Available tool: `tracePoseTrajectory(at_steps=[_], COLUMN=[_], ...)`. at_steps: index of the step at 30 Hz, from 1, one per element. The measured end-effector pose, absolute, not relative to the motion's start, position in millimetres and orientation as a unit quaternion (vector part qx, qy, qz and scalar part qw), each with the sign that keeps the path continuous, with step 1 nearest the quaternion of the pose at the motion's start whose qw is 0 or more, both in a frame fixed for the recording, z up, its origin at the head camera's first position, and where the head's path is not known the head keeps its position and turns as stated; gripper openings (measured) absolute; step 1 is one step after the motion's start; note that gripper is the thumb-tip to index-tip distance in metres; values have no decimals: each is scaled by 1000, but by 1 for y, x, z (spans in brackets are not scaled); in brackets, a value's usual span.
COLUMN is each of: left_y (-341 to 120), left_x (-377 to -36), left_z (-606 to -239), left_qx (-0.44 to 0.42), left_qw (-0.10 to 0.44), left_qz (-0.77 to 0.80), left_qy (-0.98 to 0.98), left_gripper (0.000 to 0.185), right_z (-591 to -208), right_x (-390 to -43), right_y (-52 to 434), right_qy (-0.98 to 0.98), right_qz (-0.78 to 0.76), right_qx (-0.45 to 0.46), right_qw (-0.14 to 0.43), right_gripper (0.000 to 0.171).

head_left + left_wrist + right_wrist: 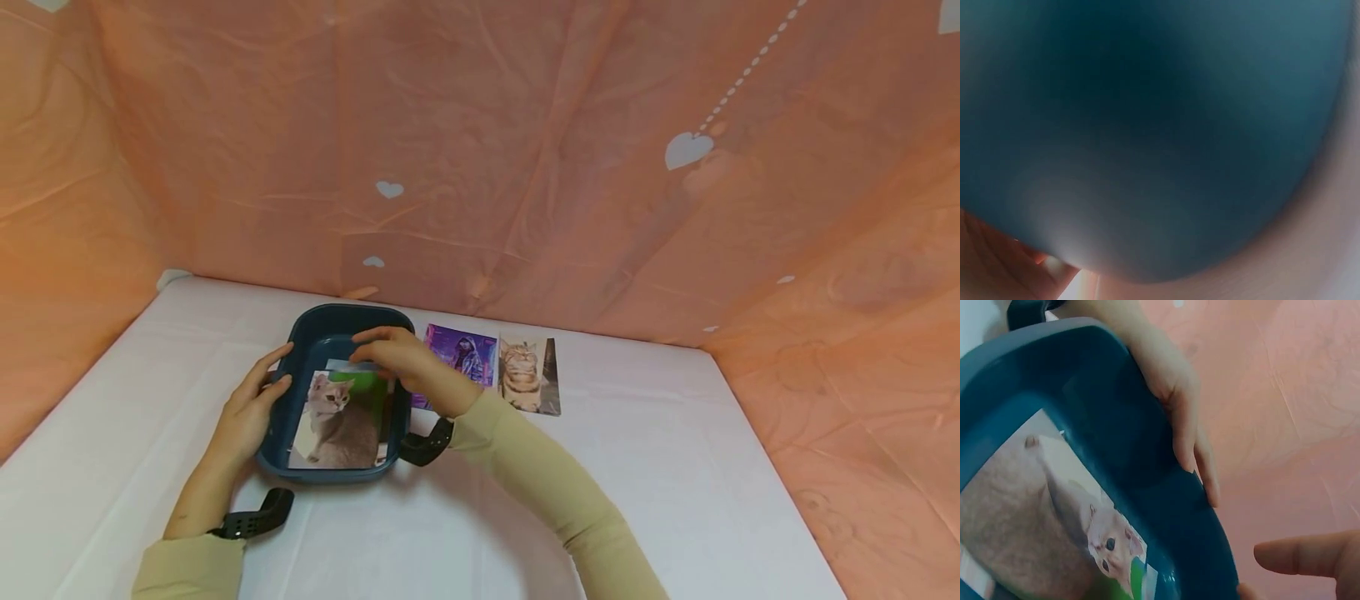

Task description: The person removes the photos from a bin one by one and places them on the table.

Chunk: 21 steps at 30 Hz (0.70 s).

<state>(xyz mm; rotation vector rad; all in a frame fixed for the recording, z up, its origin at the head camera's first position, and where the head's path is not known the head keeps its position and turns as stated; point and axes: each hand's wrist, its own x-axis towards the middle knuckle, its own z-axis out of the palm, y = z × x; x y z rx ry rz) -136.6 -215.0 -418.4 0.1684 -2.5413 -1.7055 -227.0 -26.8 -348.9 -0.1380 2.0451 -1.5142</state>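
Observation:
A dark blue plastic basin point(273, 446) sits on the white-covered table. Inside it lies a photo card of a grey cat point(341, 429), on top of other cards whose edges peek out. My left hand point(247, 408) holds the basin's left rim, thumb at the edge and fingers along the outside. Over the basin's right side, my right hand point(401, 358) hovers with its fingers extended and nothing visible in them. In the right wrist view, its finger point(1297, 555) points toward the far rim. The basin's outer wall point(1147, 156) fills the left wrist view, blurred.
Right of the basin lie a purple card with a hooded figure point(468, 354), partly behind my right arm, and a tabby cat card point(525, 375) beside it. An orange cloth point(480, 167) with white hearts hangs behind the table and at its sides.

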Motion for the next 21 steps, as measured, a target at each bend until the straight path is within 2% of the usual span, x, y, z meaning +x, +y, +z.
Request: tracePoseTrajectory(at_steps=[21], left_y=[-214], left_x=[-138], left_z=[-417], left_qx=[60], left_qw=[36], left_qz=[-559], left_qy=[-826], left_gripper=[51], right_z=[-370], right_x=[-228], right_y=[-40], right_qy=[769], right_qz=[-578], right_qx=[-32], right_qw=[270], right_gripper=[42])
